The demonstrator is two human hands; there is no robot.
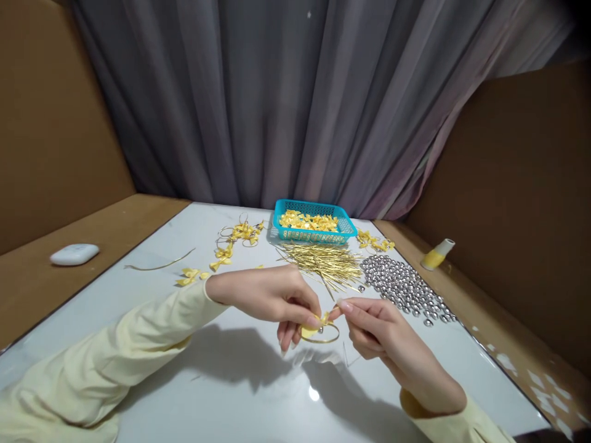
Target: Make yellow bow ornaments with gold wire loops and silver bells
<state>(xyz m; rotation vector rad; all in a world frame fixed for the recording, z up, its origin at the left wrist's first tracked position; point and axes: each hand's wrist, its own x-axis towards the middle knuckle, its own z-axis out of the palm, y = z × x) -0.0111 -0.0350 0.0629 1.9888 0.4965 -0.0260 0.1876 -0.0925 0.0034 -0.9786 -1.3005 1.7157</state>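
My left hand (290, 304) is closed in a pinch on a yellow ribbon bow (308, 332) above the front of the white table. From the bow hangs a loop of gold twist tie (330, 340), and a small silver ball shows beside the fingertips. My right hand (372, 323) faces it from the right, thumb and forefinger pressed together at a thin gold end of the tie, close to the bow. The fingers partly cover both the bow and the spot where the tie crosses.
Behind the hands lies a pile of gold twist ties (323, 264). A teal basket (351, 232) holds yellow bows. Small round silver pieces (401, 283) spread at right. Looped bows (244, 232) lie at back left. A white oval object (74, 254) and a yellow-white tube (438, 255) flank the table.
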